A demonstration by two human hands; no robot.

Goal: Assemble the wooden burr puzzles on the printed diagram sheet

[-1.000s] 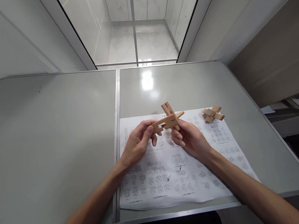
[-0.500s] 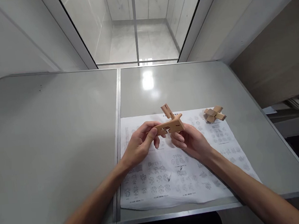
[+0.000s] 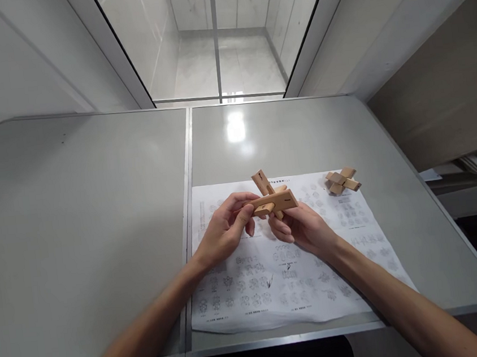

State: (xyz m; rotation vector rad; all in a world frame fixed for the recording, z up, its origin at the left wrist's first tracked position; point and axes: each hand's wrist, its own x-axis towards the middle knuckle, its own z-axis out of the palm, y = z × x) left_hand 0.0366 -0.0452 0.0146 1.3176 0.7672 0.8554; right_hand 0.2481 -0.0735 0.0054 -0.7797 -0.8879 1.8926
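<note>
Between my hands, above the printed sheet, is a wooden interlocking puzzle [image 3: 283,199] of several crossed pieces with small black marks. One piece lies lengthwise, another sticks up to the upper left, and a short end points towards me. My left hand [image 3: 222,228] pinches the left end of the lengthwise piece between thumb and fingers. My right hand [image 3: 309,228] grips the puzzle from below at the right, its fingers curled under it; the thumb is mostly hidden behind the wood.
A second wooden puzzle [image 3: 340,181], star-shaped and assembled, rests on the sheet's far right corner. The white sheet [image 3: 252,307] carries rows of printed diagrams on a grey folding table [image 3: 97,216] with a metal seam [image 3: 188,167]. A glazed panel stands behind the table.
The notch in the lengthwise piece was open; now a short piece passes through it towards me. The upright piece has shifted slightly left and down. My left hand has hardly moved.
</note>
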